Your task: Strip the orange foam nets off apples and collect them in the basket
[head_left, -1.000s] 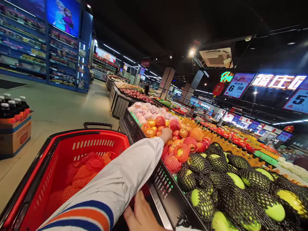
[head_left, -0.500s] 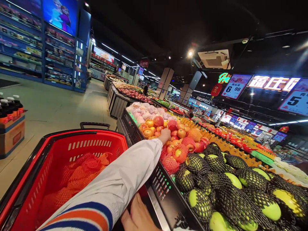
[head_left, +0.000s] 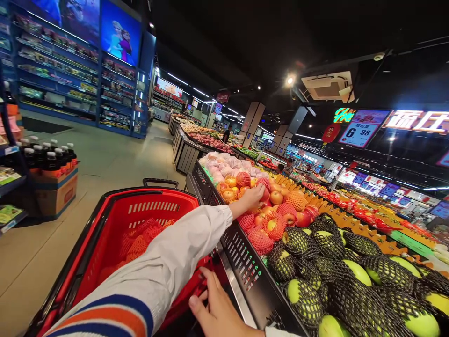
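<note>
My left hand (head_left: 249, 201), in a white sleeve with blue and orange stripes, reaches over the display edge. Its fingers are curled against a red apple (head_left: 265, 194) among the piled apples; the far side of the grip is hidden. My right hand (head_left: 219, 311) is low in the middle, below the left forearm. Its fingers are apart with nothing in them, between the basket and the display. Red and orange foam nets (head_left: 140, 245) lie in the red shopping basket (head_left: 121, 208), partly behind my left sleeve; whether fruit is inside them I cannot tell.
Green fruit in black foam nets (head_left: 329, 276) fills the display at right. Pale wrapped fruit (head_left: 224, 164) lies beyond the apples. A black slotted crate wall (head_left: 242, 255) borders the fruit. Bottles in a carton (head_left: 58, 187) stand at left, before blue shelves (head_left: 59, 70).
The view has turned left, so the scene sits further right. My left hand has shifted a little across the apples to the red one. My right hand shows more fully, its fingers spread.
</note>
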